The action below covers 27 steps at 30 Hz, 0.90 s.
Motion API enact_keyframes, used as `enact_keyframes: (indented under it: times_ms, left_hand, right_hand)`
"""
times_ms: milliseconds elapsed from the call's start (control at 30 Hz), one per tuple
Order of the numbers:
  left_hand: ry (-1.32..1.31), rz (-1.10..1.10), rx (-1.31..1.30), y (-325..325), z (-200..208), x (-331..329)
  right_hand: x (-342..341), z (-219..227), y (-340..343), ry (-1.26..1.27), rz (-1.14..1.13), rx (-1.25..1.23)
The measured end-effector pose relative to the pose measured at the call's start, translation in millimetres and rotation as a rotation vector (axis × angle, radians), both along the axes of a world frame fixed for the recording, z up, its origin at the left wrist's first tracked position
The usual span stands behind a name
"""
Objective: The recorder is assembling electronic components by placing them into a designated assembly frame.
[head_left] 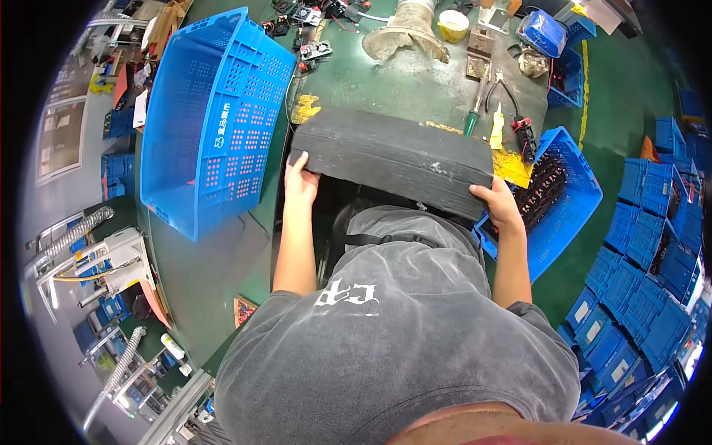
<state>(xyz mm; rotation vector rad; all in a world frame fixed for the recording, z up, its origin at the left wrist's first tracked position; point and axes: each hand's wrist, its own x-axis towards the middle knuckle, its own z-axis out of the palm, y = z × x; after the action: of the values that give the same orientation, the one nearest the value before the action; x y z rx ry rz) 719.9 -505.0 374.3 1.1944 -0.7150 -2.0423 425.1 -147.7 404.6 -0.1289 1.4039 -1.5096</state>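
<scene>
A long black block [393, 159] with a scuffed surface lies across the near edge of the green workbench [348, 81], in front of my body. My left hand [302, 182] grips its left end, thumb on the near face. At the right end my right hand [501, 205] holds it the same way. The fingers of both hands are partly hidden beneath the block. Just beyond its right end lie a green-handled screwdriver [472, 121], pliers [501, 89] with dark handles and a yellow tube [497, 130].
A tall blue crate [222, 133] stands on its side at the left. Beside my right arm, another blue crate [567, 215] holds several dark parts. A metal funnel-shaped piece [408, 37] and a yellow-white roll [453, 26] sit farther back. Stacked blue bins [645, 245] line the right.
</scene>
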Motion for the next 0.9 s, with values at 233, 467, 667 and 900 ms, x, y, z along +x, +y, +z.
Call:
enact_keyframes:
  times_ms: [233,467,667,900]
  left_hand:
    - [-0.03,-0.057,0.063,-83.6,-53.4,-5.1]
    - [-0.298,-0.204,-0.034,-109.1,-62.9,-32.3]
    - [-0.176,-0.34,-0.134,-126.4,-36.2,-33.4]
    - [-0.239,-0.489,-0.37,-144.0,-34.7,-24.1]
  right_hand:
    - [-43.0,-21.4,-87.0,0.164,0.092,0.356]
    - [-19.1,-75.5,-110.7,0.4,-0.064,0.409]
    - [-2.3,-66.3,-107.0,0.386,-0.132,0.355]
    - [-6.9,-54.8,-96.7,0.145,-0.207,0.186]
